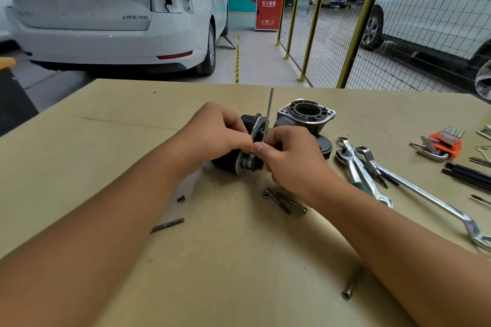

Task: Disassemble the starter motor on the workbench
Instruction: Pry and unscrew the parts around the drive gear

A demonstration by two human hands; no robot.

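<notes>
Starter motor betw. both hands' fingers, on bench.

The workbench is covered with tan cardboard and fills the lower part of the frame. At centre lies the black motor body, with the grey metal housing just behind it to the right. Two long bolts lie side by side below centre; a small screw and a thin pin lie to the lower left; another bolt lies at lower right. At right lie a ratchet, two wrenches, an orange hex key set and black rods.
</notes>
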